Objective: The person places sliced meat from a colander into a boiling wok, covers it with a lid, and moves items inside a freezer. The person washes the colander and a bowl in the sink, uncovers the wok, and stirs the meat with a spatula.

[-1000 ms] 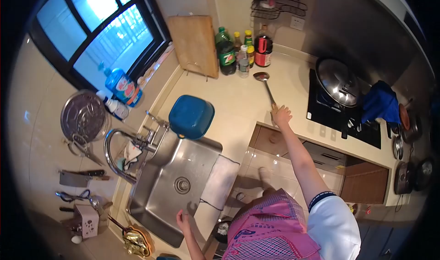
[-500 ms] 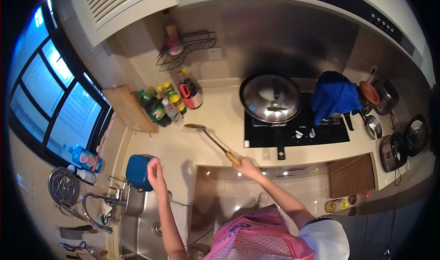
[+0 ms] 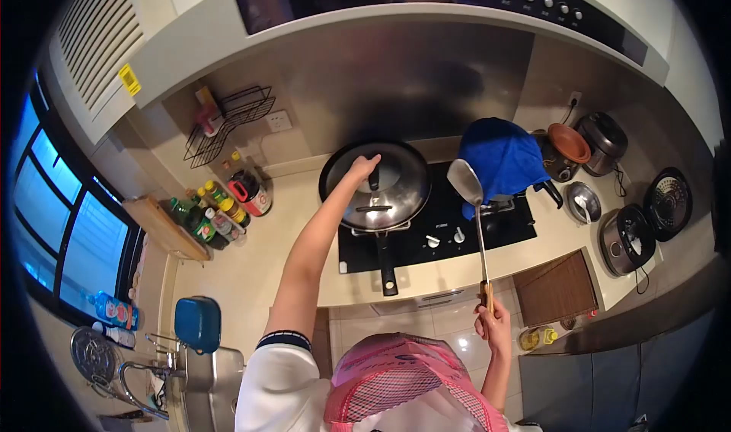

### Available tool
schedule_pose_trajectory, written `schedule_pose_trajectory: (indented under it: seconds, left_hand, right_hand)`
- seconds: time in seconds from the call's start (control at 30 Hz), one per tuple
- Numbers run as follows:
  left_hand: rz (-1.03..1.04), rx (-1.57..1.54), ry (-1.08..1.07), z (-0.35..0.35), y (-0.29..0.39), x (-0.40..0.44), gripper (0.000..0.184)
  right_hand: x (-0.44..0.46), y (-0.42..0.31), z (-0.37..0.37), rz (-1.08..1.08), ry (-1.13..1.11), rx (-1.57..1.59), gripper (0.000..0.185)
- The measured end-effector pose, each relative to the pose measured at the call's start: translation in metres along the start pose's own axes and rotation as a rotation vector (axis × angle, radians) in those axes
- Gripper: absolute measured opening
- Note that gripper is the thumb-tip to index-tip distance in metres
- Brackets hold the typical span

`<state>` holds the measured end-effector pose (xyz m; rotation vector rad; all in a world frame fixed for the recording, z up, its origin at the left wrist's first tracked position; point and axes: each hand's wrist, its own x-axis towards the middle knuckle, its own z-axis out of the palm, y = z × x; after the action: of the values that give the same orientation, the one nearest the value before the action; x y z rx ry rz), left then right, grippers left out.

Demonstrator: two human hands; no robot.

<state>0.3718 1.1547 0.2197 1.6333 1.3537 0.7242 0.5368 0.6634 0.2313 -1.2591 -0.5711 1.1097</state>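
My left hand reaches over the stove and is closed on the black knob of a domed, shiny wok lid. That lid covers a dark wok on the left burner, its handle pointing towards me. Lower right, my right hand grips the wooden handle of a metal wok spatula. The spatula stands blade up, in front of a blue cloth draped over a pan on the right burner.
Sauce bottles and a wooden board line the left counter. A blue basin sits by the sink. To the right are a clay-coloured pot, a small metal bowl and an open cooker. The range hood hangs above.
My left hand has gone from beside the basin to the lid's knob. My right hand has swung the spatula rightwards and turned it blade up. The view has shifted right.
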Motion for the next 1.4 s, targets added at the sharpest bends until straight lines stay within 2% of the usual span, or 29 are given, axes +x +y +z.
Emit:
schedule_pose_trajectory:
  seconds: [0.03,0.07,0.13,0.17,0.23,0.3,0.37,0.4,0.47,0.57,0.7,0.83,0.97,1.03,1.1,1.13,1.17,1.23,1.3,1.37,1.4]
  left_hand:
    - [-0.176,-0.231,-0.131,0.004,0.018,-0.01,0.038]
    - [-0.164,-0.229,-0.14,0.01,0.022,-0.002,0.038]
    - [-0.223,-0.468,-0.056,0.018,0.012,0.013,0.032]
    - [-0.222,-0.46,-0.062,0.016,0.012,0.012,0.032]
    - [-0.16,-0.531,0.066,0.007,0.015,0.012,0.027]
    - [-0.16,-0.64,0.078,-0.016,0.014,0.011,0.024]
    - [-0.091,-0.824,0.11,-0.031,-0.018,0.045,0.018]
    - [-0.098,-0.834,0.125,-0.047,-0.013,0.03,0.018]
    - [0.032,-0.931,0.133,-0.093,0.026,-0.028,0.017]
    - [0.132,-0.949,0.208,-0.145,0.025,-0.071,0.018]
    - [0.302,-1.044,0.38,-0.198,-0.022,-0.108,0.019]
    - [0.398,-1.103,0.395,-0.239,-0.098,-0.136,0.019]
    - [0.334,-1.075,0.448,-0.25,-0.171,-0.163,0.022]
    - [0.249,-1.077,0.514,-0.245,-0.183,-0.185,0.025]
    - [0.276,-1.034,0.515,-0.24,-0.219,-0.183,0.027]
    - [0.256,-1.038,0.534,-0.236,-0.229,-0.183,0.027]
    - [0.233,-1.042,0.549,-0.231,-0.237,-0.184,0.028]
    - [0.234,-1.056,0.552,-0.223,-0.249,-0.181,0.027]
    - [0.185,-1.074,0.538,-0.215,-0.257,-0.173,0.027]
    - [0.187,-1.067,0.533,-0.207,-0.266,-0.162,0.027]
    - [0.168,-1.1,0.521,-0.205,-0.271,-0.153,0.028]
  right_hand:
    - [0.0,0.002,-0.005,-0.013,0.009,0.002,0.028]
    - [0.0,0.005,-0.01,-0.016,0.029,0.048,0.029]
    - [-0.002,0.01,-0.015,-0.013,0.058,0.104,0.03]
    - [-0.002,0.012,-0.016,-0.011,0.072,0.1,0.031]
    - [0.002,0.013,-0.014,-0.015,0.087,0.097,0.031]
    - [0.004,0.012,-0.013,-0.02,0.085,0.145,0.03]
    - [0.011,0.012,-0.013,-0.001,0.072,0.127,0.031]
    - [0.014,0.011,-0.012,-0.009,0.071,0.104,0.031]
    - [0.023,0.012,-0.01,-0.015,0.052,0.076,0.032]
    - [0.035,0.002,0.008,0.0,-0.004,0.1,0.033]
    - [0.047,-0.008,0.035,0.042,-0.124,0.159,0.037]
    - [0.054,-0.012,0.058,0.076,-0.211,0.221,0.04]
    - [0.054,-0.014,0.081,0.072,-0.199,0.214,0.04]
    - [0.052,-0.017,0.093,0.061,-0.214,0.153,0.038]
    - [0.043,-0.027,0.115,-0.018,-0.166,0.203,0.038]
    - [0.043,-0.031,0.119,0.013,-0.175,0.252,0.026]
    - [0.048,-0.031,0.116,0.011,-0.172,0.242,0.026]
    - [0.058,-0.03,0.109,-0.013,-0.363,0.111,0.023]
    - [0.057,-0.039,0.13,-0.045,-0.196,0.052,0.026]
    - [0.065,-0.055,0.139,-0.054,-0.377,0.04,0.028]
    - [0.069,-0.059,0.146,-0.048,-0.397,0.058,0.028]
